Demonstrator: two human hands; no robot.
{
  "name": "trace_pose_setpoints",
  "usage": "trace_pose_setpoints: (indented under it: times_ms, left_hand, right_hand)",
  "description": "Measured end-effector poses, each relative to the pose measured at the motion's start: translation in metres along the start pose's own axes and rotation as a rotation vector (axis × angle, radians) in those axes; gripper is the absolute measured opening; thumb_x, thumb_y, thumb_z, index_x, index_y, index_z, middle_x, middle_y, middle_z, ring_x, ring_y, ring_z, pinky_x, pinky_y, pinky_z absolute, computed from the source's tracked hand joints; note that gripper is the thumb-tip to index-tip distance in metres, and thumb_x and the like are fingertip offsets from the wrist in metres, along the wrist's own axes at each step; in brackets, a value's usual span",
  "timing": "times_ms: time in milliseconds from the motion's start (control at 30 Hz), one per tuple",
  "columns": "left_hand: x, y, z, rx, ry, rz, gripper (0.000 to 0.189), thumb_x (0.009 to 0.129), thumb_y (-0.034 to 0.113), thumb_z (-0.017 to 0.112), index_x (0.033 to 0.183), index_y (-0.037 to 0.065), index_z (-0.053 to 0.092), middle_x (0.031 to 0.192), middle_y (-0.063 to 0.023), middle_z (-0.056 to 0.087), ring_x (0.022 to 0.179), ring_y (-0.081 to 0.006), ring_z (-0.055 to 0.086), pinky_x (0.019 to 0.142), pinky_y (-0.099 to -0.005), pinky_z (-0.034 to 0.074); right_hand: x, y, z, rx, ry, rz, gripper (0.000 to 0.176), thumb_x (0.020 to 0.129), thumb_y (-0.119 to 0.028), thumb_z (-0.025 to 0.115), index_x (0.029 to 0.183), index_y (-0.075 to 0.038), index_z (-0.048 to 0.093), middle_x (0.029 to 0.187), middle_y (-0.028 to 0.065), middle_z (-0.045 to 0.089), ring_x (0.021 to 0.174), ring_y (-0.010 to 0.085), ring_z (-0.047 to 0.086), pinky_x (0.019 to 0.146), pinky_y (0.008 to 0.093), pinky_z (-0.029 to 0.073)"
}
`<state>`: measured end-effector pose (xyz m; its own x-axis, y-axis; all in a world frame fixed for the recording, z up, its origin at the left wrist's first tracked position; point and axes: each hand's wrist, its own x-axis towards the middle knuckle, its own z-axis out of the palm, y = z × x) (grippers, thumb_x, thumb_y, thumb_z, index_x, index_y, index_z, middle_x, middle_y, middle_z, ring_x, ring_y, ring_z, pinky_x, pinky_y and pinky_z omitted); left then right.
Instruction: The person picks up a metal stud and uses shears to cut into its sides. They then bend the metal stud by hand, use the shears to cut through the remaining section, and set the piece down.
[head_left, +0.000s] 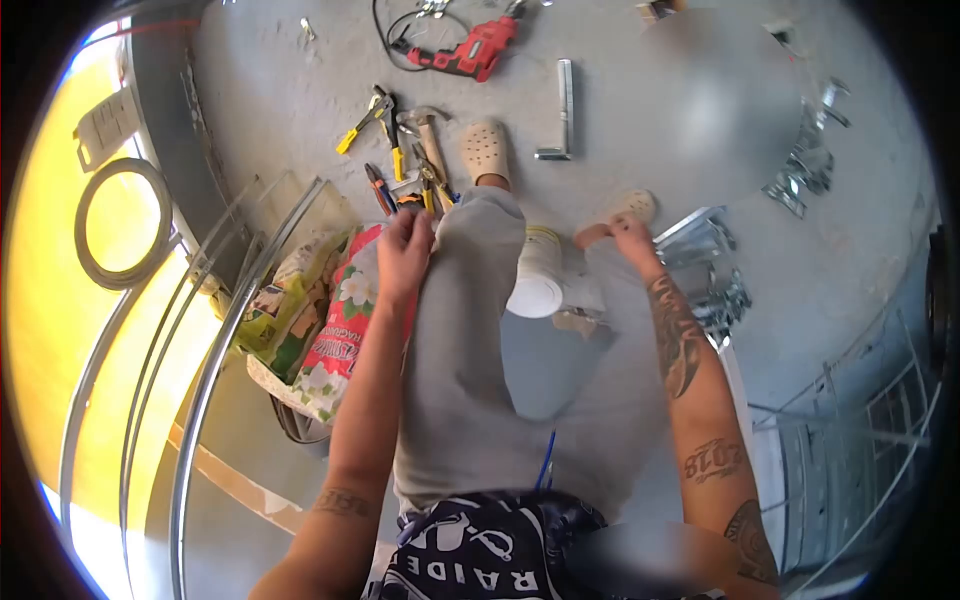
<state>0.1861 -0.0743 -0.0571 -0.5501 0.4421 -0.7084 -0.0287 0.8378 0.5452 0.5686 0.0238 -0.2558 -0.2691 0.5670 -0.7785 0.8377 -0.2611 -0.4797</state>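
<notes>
Here on the grey floor, upper left of centre, sit the hand tools, just beyond the left hand; contact there can't be told. The left grip is curled together over the knee, nothing visible in it. Across at upper right of centre, the right hand hangs by the ankle; its fingers are bunched, and I can't tell whether the tips meet.

Counting the tools now: one hammer with a wooden handle, one big yellow-handled tool above it, and smaller handled ones crowded together, too overlapped to count. One red drill lies at the top with its black cord, and one shiny metal piece right of it. Two beige clogs are on the feet, and one white bucket stands between the legs.

And the lettering! The red flowered bag beside the left forearm shows part of a word, "RAGRAN"; the rest is hard to read. The dark shirt at the bottom reads "RAIDE", and the right forearm carries "2018".

Out wide, one coil hangs at left above long curved metal strips, and shiny metal parts lie heaped at upper right.
</notes>
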Motion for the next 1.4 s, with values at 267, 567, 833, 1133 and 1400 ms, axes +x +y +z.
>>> trace_pose_setpoints:
  times_ms: [267, 567, 833, 1133, 1400]
  left_hand:
    - [0.154, -0.254, -0.015, 0.324, 0.074, -0.292, 0.033, 0.091, 0.031, 0.064, 0.100, -0.001, 0.066, 0.085, -0.0110, 0.070, 0.075, -0.0166, 0.065, 0.068, -0.0306, 0.051]
    - [0.255, -0.455, -0.044, 0.024, 0.496, -0.395, 0.050, 0.085, 0.041, 0.068, 0.114, 0.002, 0.060, 0.088, -0.0092, 0.071, 0.072, -0.0154, 0.066, 0.061, -0.0304, 0.051]
    - [0.264, -0.442, -0.057, -0.236, 0.430, -0.311, 0.042, 0.088, 0.037, 0.065, 0.116, 0.006, 0.061, 0.087, -0.0073, 0.069, 0.073, -0.0157, 0.066, 0.062, -0.0318, 0.052]
    - [0.191, -0.265, -0.101, -0.617, 0.526, 0.349, 0.049, 0.088, 0.050, 0.062, 0.099, 0.002, 0.067, 0.078, 0.0019, 0.054, 0.067, -0.0088, 0.048, 0.063, -0.0254, 0.037]
    - [0.047, 0.070, -0.061, -0.918, -0.511, 0.984, 0.067, 0.074, 0.012, 0.047, 0.140, 0.008, 0.040, 0.139, -0.0094, 0.045, 0.132, -0.0311, 0.044, 0.096, -0.0502, 0.042]
  right_hand:
    - [0.168, -0.063, 0.054, -0.148, 0.297, 0.015, 0.080, 0.080, -0.051, 0.072, 0.138, -0.002, 0.047, 0.120, 0.0214, 0.054, 0.104, 0.0343, 0.059, 0.088, 0.0438, 0.048]
    - [0.211, -0.058, 0.095, -0.114, 0.242, -0.219, 0.052, 0.078, -0.032, 0.075, 0.116, 0.000, 0.060, 0.114, 0.0218, 0.060, 0.104, 0.0367, 0.060, 0.089, 0.0438, 0.048]
    - [0.191, -0.073, 0.051, 0.238, 0.035, -0.189, 0.042, 0.083, -0.021, 0.067, 0.119, -0.002, 0.056, 0.097, 0.0114, 0.067, 0.078, 0.0241, 0.066, 0.074, 0.0365, 0.054]
    - [-0.005, -0.183, -0.116, 1.078, -0.220, -0.606, 0.048, 0.098, -0.018, 0.056, 0.140, -0.010, 0.034, 0.113, 0.0110, 0.058, 0.096, 0.0222, 0.063, 0.082, 0.0365, 0.058]
    - [-0.134, -0.217, -0.192, 1.095, -0.096, -0.982, 0.052, 0.089, -0.005, 0.057, 0.135, -0.011, 0.036, 0.092, 0.0043, 0.054, 0.073, 0.0127, 0.057, 0.063, 0.0308, 0.051]
